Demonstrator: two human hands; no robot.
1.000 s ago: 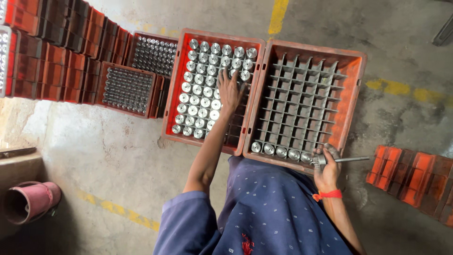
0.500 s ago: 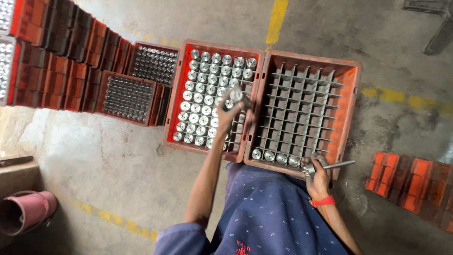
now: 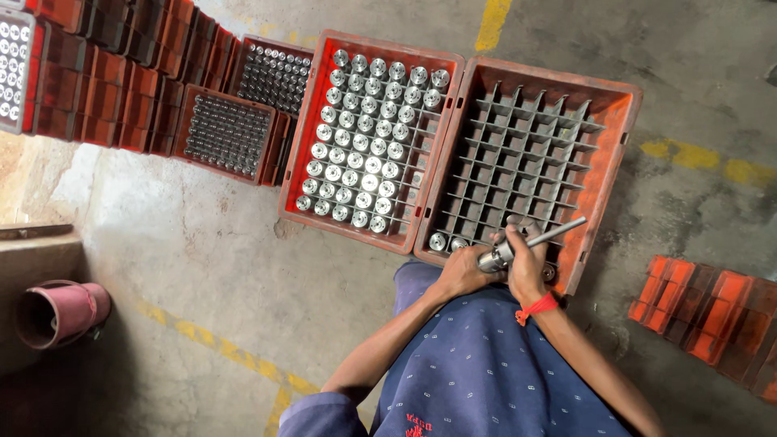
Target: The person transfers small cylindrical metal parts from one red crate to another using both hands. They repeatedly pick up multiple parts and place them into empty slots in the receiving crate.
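Two red plastic crates stand side by side on the concrete floor. The left crate [image 3: 298, 154] is nearly full of shiny metal cylinders [image 3: 364, 146] standing in rows. The right crate [image 3: 615, 154] has a grey divider grid and only a few cylinders [image 3: 438, 241] along its near edge. My right hand [image 3: 528, 267], with a red thread at the wrist, grips a metal rod-shaped tool [image 3: 530, 240] over that near edge. My left hand [image 3: 463, 271] is closed around a metal cylinder pressed against the tool's thick end.
More red crates [image 3: 97, 89] are stacked at the upper left, two of them open and full of metal parts [image 3: 228, 133]. Further red crates [image 3: 712, 320] lie at the right. A pink pipe end [image 3: 57, 311] sits at the lower left. Yellow lines mark the floor.
My left hand left the full crate with a cylinder and came back to the near edge of the right crate, meeting the tool in my right hand.
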